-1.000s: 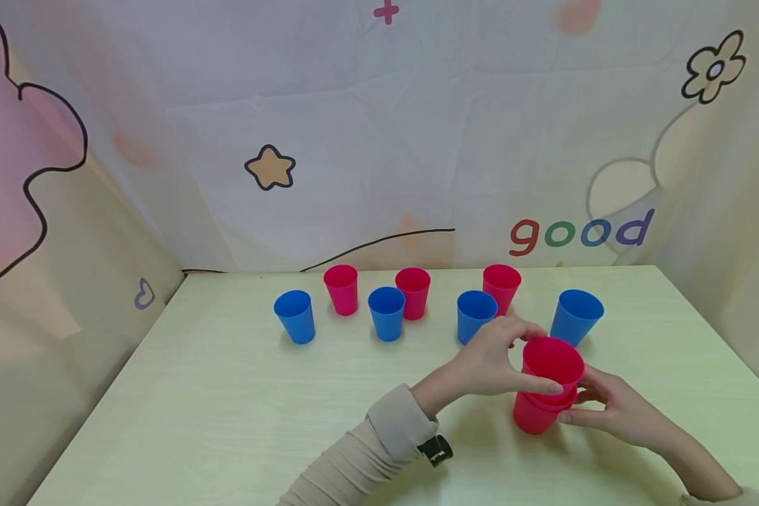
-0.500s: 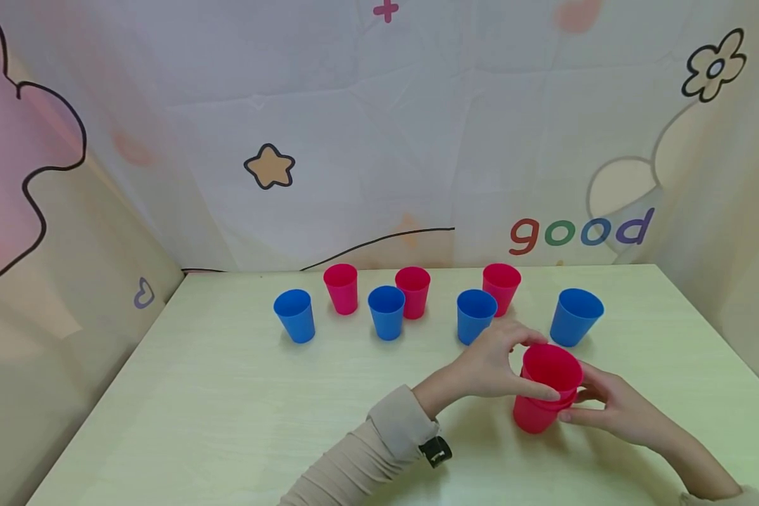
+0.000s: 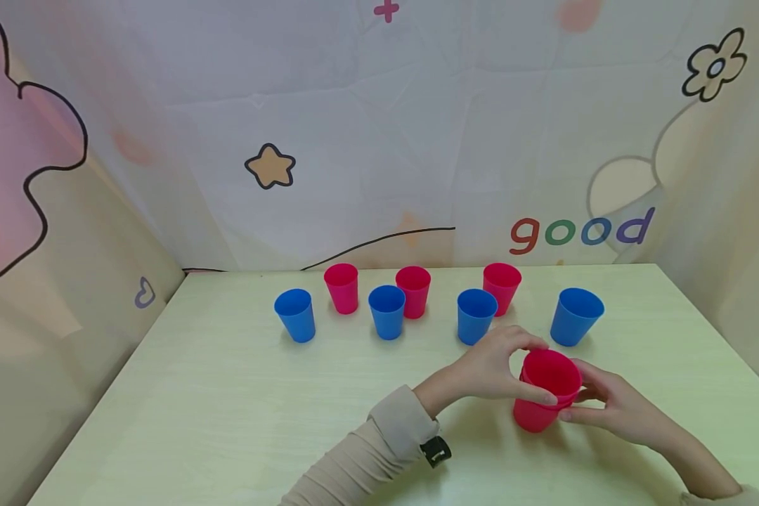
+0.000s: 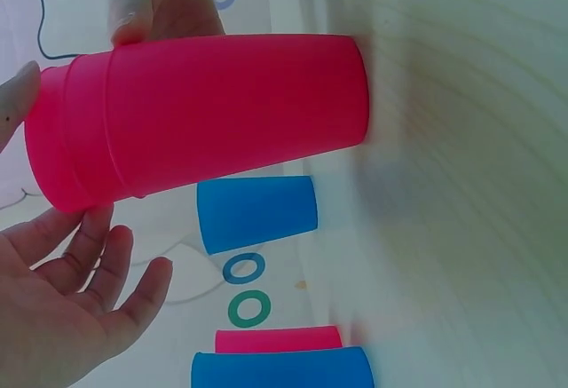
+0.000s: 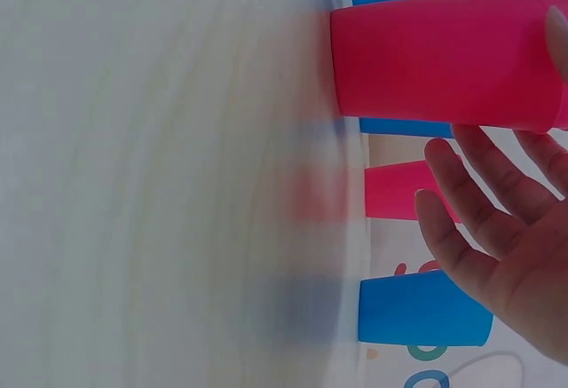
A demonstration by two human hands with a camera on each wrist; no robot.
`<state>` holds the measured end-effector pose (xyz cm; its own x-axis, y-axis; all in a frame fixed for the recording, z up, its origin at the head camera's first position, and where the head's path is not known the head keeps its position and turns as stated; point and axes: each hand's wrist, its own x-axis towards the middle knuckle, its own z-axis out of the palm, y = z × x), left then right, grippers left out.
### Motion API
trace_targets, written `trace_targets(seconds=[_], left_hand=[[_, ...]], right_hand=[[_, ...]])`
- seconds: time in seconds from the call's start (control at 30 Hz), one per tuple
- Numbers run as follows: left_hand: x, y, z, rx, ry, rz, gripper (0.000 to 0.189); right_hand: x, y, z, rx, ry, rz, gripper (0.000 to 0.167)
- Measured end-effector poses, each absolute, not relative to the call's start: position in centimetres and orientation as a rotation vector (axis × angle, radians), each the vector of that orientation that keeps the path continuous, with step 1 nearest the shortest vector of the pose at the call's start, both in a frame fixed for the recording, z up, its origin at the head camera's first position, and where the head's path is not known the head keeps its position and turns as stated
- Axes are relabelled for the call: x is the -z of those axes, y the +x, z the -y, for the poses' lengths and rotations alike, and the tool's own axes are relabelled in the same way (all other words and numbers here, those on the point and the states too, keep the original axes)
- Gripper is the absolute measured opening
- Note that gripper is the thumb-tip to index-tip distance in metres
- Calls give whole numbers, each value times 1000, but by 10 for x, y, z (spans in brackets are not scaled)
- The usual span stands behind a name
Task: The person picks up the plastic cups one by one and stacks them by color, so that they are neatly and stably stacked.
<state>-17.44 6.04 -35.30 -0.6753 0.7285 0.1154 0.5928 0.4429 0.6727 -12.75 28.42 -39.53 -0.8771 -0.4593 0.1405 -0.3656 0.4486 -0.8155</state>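
Observation:
Red cups stand nested as an upright stack, with an upper cup (image 3: 552, 374) seated in a lower cup (image 3: 534, 417) and their rims close together. My left hand (image 3: 490, 367) holds the upper cup near its rim, thumb at the front and fingers behind. From the right, my right hand (image 3: 615, 409) steadies the stack lower down, its thumb and fingers around the side. Rim lines show along the red stack (image 4: 231, 108) in the left wrist view. In the right wrist view the right hand's fingers (image 5: 479, 197) curve beside the stack's wall.
Behind the stack stand blue cups (image 3: 577, 318), (image 3: 476, 316), with another blue cup (image 3: 388, 314) and a blue cup (image 3: 296, 318) further left. Red cups (image 3: 341, 289) stand behind that row. A patterned cloth (image 3: 379, 140) hangs along the table's (image 3: 196, 414) far edge.
The upper red cup has slid down into the lower one, narrowing the gap between rims. My left hand has lowered with it, while my right hand stays in place.

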Motion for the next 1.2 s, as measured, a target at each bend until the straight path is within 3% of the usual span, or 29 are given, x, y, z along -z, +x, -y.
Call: trace_targets(seconds=[0.63,1.2], left_hand=[[358,-175,-28,-1179,1233,-2440,64],[370,-179,21,-1336,1190,-2562,53]], right_hand=[[397,-127,-282,1426,-749,-2604,61],[395,-129,-281,1435,-746,-2575,59]])
